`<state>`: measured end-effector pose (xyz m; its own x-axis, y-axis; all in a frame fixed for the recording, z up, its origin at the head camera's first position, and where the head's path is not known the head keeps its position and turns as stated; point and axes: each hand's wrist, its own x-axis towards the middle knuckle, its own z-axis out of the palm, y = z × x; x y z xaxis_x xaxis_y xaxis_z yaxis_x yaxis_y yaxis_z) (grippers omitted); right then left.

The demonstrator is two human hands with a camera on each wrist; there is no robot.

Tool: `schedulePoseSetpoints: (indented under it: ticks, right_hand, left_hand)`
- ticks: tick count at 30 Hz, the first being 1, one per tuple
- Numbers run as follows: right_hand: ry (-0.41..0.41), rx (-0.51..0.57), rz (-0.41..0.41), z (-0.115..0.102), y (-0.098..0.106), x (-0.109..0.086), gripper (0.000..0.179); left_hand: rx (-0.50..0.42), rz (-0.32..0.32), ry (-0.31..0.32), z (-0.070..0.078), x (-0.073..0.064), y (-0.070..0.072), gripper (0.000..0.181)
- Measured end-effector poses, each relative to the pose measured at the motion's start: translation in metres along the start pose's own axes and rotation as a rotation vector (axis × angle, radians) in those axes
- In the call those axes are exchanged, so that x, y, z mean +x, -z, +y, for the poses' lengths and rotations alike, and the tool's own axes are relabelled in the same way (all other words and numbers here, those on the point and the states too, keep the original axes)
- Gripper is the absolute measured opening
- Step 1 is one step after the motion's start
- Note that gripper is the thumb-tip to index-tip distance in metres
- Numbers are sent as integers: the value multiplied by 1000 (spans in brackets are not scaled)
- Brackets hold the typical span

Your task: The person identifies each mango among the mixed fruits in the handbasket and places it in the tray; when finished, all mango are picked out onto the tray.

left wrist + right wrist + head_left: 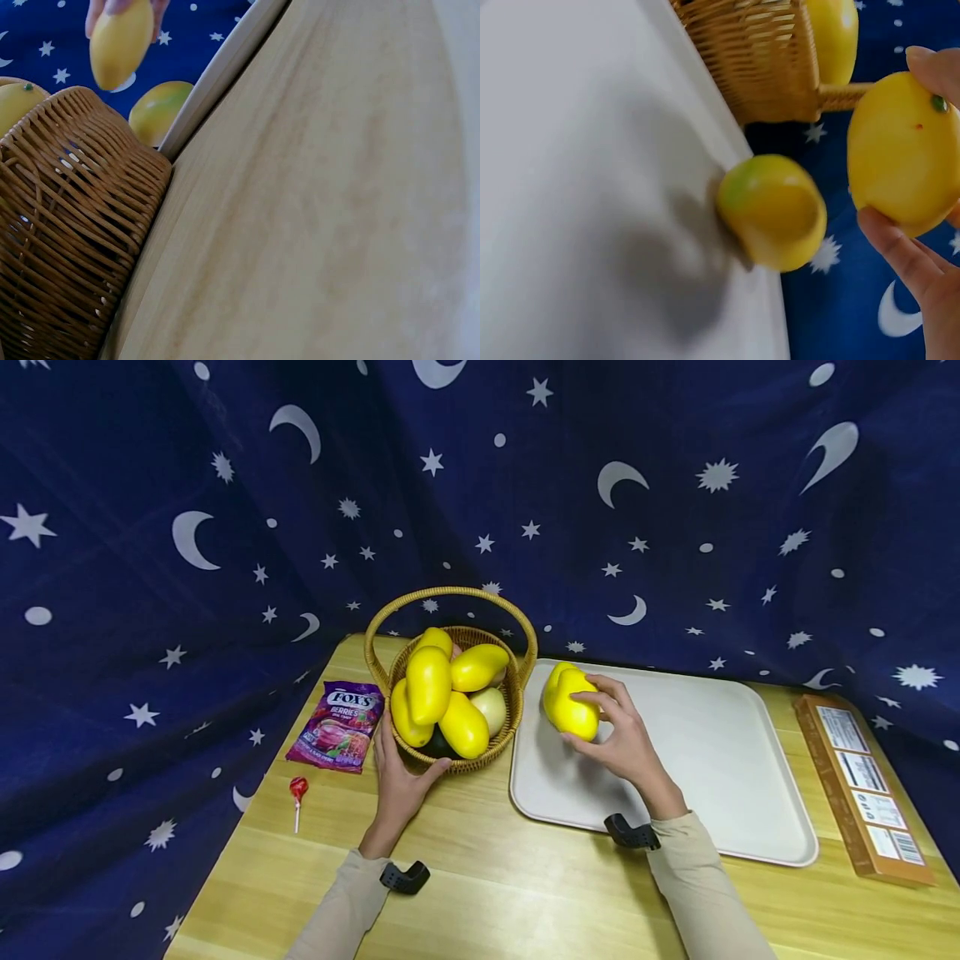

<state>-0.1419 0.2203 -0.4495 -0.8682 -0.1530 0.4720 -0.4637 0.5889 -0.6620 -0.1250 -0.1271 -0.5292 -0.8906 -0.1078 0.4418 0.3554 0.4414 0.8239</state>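
Over the left part of the white tray, my right hand grips a yellow mango between thumb and fingers. The right wrist view shows this mango's small green stem spot. Just behind it, a second mango with a greenish patch lies on the tray. My left hand rests against the near left side of a wicker basket, thumb spread along the front and fingers along the side. Several yellow mangoes are piled in the basket, with a pale round fruit among them.
Left of the basket lie a purple candy bag and a red lollipop. An orange-brown box lies right of the tray on the wooden table. The basket's tall handle arches above the fruit. A starry blue cloth hangs behind.
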Motion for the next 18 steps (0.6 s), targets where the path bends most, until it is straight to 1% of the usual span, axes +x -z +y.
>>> schedulePoseSetpoints:
  ticks: [8, 13, 16, 18]
  right_hand:
    - [-121, 1, 55, 27, -1, -7, 58]
    - [-183, 5, 81, 46, 2, -10, 57]
    - [-222, -5, 82, 57, 6, -10, 57]
    - [-244, -22, 66, 64, 8, -10, 57]
  left_hand:
    - [-2, -1, 9, 0, 0, 0, 122]
    - [0, -8, 15, 0, 0, 0, 122]
    - [2, -10, 17, -1, 0, 0, 122]
    - [2, -11, 21, -1, 0, 0, 122]
